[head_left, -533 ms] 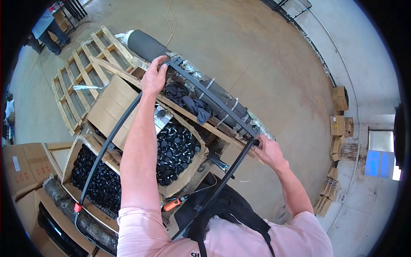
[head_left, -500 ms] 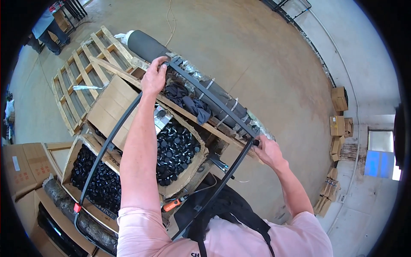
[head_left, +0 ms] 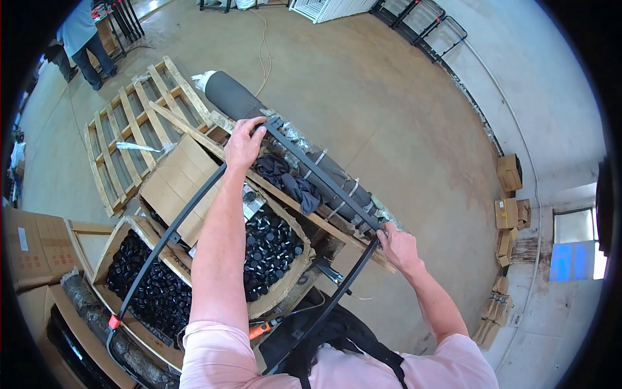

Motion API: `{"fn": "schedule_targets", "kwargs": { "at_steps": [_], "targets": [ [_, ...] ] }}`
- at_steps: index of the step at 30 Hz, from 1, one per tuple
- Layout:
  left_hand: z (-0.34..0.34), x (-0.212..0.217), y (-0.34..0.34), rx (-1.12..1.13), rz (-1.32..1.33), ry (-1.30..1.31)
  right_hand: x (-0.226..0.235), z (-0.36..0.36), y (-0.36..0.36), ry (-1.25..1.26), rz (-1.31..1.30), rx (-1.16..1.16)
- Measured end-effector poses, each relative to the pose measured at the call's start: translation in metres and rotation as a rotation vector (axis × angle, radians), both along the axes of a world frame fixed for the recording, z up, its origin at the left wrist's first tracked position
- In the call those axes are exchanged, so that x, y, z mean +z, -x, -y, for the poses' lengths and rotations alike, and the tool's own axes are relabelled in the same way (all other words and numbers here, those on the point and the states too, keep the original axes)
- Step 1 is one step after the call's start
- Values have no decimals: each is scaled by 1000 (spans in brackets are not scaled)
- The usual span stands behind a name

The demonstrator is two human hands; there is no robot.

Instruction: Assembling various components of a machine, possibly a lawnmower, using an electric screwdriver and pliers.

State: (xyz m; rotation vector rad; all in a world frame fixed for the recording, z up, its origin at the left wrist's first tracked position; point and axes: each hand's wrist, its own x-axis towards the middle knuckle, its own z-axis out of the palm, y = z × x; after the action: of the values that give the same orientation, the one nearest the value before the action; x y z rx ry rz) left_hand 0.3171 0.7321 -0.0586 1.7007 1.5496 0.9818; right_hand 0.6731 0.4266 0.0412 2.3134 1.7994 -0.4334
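A dark grey metal tube frame [head_left: 322, 176] spans in front of me, its far crossbar resting along the padded roll. My left hand [head_left: 245, 144] is closed over its far left corner. At the right end of the crossbar, my right hand [head_left: 398, 247] has its fingers closed on the corner where the near side tube joins. Whether a small part is under those fingers is hidden. Beneath my left forearm stands a carton of black screw-on feet [head_left: 271, 241]. Another carton holds shiny black pieces [head_left: 146, 279]. A red piece [head_left: 115, 321] sits on the frame's left tube.
A wooden pallet [head_left: 120, 152] lies at the far left. The wrapped grey roll [head_left: 236, 93] and dark cloth [head_left: 291, 183] lie beyond the cartons. An orange-handled tool [head_left: 260, 329] is close to my body. Two people [head_left: 87, 48] stand far left; small boxes [head_left: 508, 172] line the right wall.
The view has tilted up, so the scene sits lower. My right hand has closed in on the corner; the black round foot seen at its fingertips before is out of sight.
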Motion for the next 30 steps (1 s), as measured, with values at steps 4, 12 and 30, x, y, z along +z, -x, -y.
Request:
{"fn": "schedule_targets", "kwargs": {
  "at_steps": [4,12,30],
  "targets": [
    [-1,-4,0,23,141,102,5,2,-1,32,-35,15],
    [1,7,-4,41,25,38,6,10,-16,135,-22,150],
    [-3,-5,2,33,38,49,4,-4,0,65,-59,111]
  ]
}}
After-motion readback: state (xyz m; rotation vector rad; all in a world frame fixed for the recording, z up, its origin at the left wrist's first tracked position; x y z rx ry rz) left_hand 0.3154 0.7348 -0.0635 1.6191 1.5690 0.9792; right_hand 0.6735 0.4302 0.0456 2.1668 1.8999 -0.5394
